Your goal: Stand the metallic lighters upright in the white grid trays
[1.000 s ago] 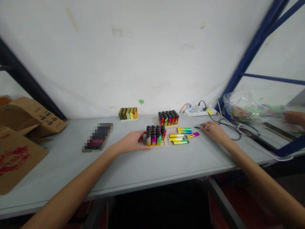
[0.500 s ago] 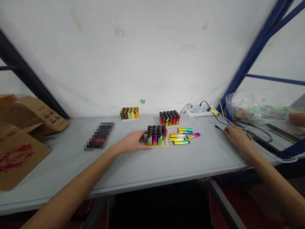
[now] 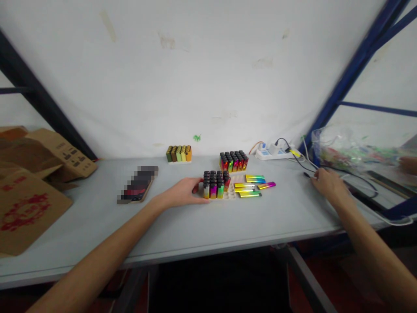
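My left hand (image 3: 184,191) is closed on the left side of a pale tray (image 3: 230,195), with the thumb along the front. Upright lighters (image 3: 213,184) with black tops and shiny coloured bodies fill the tray's left part; slots at its right front are bare. Several loose shiny lighters (image 3: 250,194) lie flat to the right of it. Farther right, my right hand (image 3: 327,183) is closed on a thin black cable (image 3: 306,174), whose end pokes out left of the fingers. The fingertips are partly hidden.
Behind stand a second group of lighters (image 3: 233,161) and a tray of yellow and green ones (image 3: 179,154). A phone (image 3: 138,184) and cardboard boxes (image 3: 35,208) are at left. A power strip (image 3: 272,152), plastic bags (image 3: 339,145) and part of another person's hand (image 3: 408,165) are at right.
My right hand has shifted a little to the right, and the cable end has moved along with it. My left hand keeps its place at the tray. The view has shifted slightly.
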Motion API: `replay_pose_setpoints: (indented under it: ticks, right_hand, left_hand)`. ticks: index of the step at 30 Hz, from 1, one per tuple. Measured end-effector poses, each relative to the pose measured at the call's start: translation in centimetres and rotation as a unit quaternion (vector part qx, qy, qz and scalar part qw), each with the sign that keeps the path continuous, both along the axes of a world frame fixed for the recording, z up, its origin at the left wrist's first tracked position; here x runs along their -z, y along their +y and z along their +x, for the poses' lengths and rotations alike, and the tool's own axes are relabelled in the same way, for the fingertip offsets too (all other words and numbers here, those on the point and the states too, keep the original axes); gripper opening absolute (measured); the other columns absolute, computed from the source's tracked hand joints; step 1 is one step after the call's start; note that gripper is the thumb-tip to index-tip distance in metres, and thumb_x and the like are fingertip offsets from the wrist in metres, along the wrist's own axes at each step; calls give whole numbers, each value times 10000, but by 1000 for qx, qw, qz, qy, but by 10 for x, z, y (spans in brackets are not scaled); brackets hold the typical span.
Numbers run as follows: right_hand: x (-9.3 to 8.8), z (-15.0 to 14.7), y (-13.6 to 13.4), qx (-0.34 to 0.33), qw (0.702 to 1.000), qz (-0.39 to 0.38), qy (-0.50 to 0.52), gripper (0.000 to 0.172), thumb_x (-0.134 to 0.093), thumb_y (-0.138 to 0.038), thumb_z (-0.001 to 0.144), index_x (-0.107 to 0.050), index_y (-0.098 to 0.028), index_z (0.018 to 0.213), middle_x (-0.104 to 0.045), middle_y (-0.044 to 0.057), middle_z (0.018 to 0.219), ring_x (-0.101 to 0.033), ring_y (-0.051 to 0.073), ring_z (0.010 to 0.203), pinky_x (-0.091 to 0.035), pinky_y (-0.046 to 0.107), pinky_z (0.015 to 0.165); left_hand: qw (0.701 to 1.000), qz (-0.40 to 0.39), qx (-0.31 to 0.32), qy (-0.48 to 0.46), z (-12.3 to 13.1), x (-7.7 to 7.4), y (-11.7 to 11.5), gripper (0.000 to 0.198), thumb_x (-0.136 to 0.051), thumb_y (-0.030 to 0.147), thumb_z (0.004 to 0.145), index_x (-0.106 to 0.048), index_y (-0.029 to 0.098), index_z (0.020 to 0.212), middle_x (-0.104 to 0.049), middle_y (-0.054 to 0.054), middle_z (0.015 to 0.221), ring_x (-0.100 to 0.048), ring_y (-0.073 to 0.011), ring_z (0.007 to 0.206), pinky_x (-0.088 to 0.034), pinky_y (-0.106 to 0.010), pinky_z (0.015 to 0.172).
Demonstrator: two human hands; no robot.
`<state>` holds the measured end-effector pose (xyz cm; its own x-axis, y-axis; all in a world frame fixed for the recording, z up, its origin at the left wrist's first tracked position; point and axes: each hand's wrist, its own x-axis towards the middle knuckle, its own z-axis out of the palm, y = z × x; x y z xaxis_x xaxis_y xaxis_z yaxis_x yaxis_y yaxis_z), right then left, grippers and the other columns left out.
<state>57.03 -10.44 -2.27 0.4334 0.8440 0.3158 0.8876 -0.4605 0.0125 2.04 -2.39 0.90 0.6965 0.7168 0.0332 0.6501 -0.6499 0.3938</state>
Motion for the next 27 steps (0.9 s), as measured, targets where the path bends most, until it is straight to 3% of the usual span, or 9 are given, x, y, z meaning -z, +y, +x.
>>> replay_pose_setpoints:
  ticks: [2, 5, 7, 9, 11, 15, 19, 24, 27]
  right_hand:
    - [-4, -17, 2, -45, 999, 17, -13, 274, -529, -317, 967, -672, -114, 1085, -663, 208, 1067, -662, 315, 960, -484, 392, 798]
    - [-13, -54, 2, -181, 982, 42, 17, 255, -542, -326, 944, -690, -144, 1046, -676, 174, 1058, -672, 290, 898, -523, 400, 817]
    - [-20, -81, 1, -303, 949, 34, 79, 286, -547, -391, 948, -702, -181, 1068, -687, 151, 1078, -683, 272, 887, -551, 407, 838]
    - [-25, -105, -1, -409, 902, -5, 139, 337, -557, -454, 953, -695, -230, 1163, -672, 142, 1206, -672, 288, 1048, -566, 410, 882]
    - [-27, -121, 0, -459, 871, -28, 172, 339, -563, -471, 953, -696, -239, 1161, -675, 137, 1216, -659, 287, 1103, -561, 418, 930]
    - [-24, -130, 5, -446, 875, -25, 186, 294, -544, -465, 959, -698, -218, 997, -717, 127, 1060, -683, 271, 969, -552, 422, 914]
    - [-25, -131, 6, -420, 882, -22, 212, 311, -526, -491, 973, -660, -217, 1031, -742, 113, 1040, -694, 257, 904, -547, 393, 839]
    - [-44, -152, 8, -415, 870, 16, 265, 373, -442, -521, 1018, -608, -192, 1074, -709, 58, 790, -644, 208, 708, -494, 334, 692]
    - [-59, -177, 19, -441, 848, 39, 291, 410, -465, -537, 1010, -661, -184, 1080, -699, 56, 802, -591, 184, 671, -468, 323, 676]
  left_hand:
    - [1000, 2, 0, -4, 0, 0, 0, 658, -680, 759, 723, -640, 170, 1011, -666, -44, 851, -614, -226, 741, -420, -296, 666]
    - [1000, 5, 1, -7, 0, 0, -1, 653, -675, 766, 723, -637, 175, 997, -668, -46, 852, -618, -231, 745, -418, -296, 660]
    - [1000, 3, 0, -6, 0, 0, -1, 644, -676, 766, 723, -632, 179, 985, -666, -42, 845, -618, -229, 736, -414, -294, 651]
    - [1000, 0, -2, -9, 0, 0, -1, 640, -682, 767, 717, -628, 183, 973, -666, -39, 836, -617, -227, 724, -408, -293, 639]
    - [1000, 0, 0, -15, 0, 0, 0, 635, -685, 768, 715, -628, 186, 963, -667, -37, 828, -617, -226, 714, -403, -293, 630]
    - [1000, -1, 6, -18, 0, 0, 0, 628, -688, 766, 720, -622, 188, 958, -668, -39, 832, -617, -222, 710, -403, -291, 629]
    - [1000, -3, 4, -8, 0, -2, -1, 623, -691, 751, 727, -615, 182, 971, -668, -45, 850, -618, -225, 721, -405, -293, 634]
    - [1000, -3, 8, -12, 0, -1, -1, 622, -690, 753, 726, -616, 185, 971, -663, -35, 827, -618, -221, 713, -403, -292, 628]
    - [1000, -2, 7, -9, 0, -1, 0, 633, -680, 768, 726, -617, 184, 961, -668, -41, 838, -617, -221, 718, -411, -294, 636]
